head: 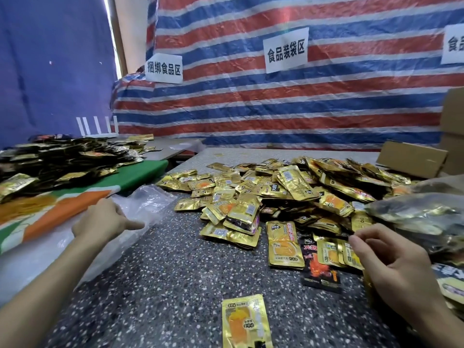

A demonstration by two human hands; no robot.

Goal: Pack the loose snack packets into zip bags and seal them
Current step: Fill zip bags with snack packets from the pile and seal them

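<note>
Hundreds of gold snack packets [276,194] lie heaped across the far right half of the speckled stone table [175,272], the heap running from the middle toward the right edge. Behind the table's far edge hangs a red, white and blue striped tarp [251,109] with white paper signs [285,50] stuck on it. Past the left edge, a second, darker heap of packets [62,156] sits on a green, orange and white sheet [140,172]. At the far right corner stand cardboard boxes [411,159]. Against the right edge lies a clear bag already stuffed with packets [421,217], resting on the big heap. A loose stack of empty clear zip bags [148,204] lies along the left edge, just beside the heap. The left hand [105,222] rests on these bags with its fingers curled down and the thumb pointing toward the middle; whether it actually grips the plastic cannot be told. The right hand [394,262] hovers low near the right edge, beside the stuffed bag, fingers curled and thumb and forefinger tips brought together; whether anything is caught between them cannot be told. Just beside it lie a few flat gold packets and one black packet [319,267]. One single gold packet [246,322] lies alone at the near edge, well apart from the heap.
</note>
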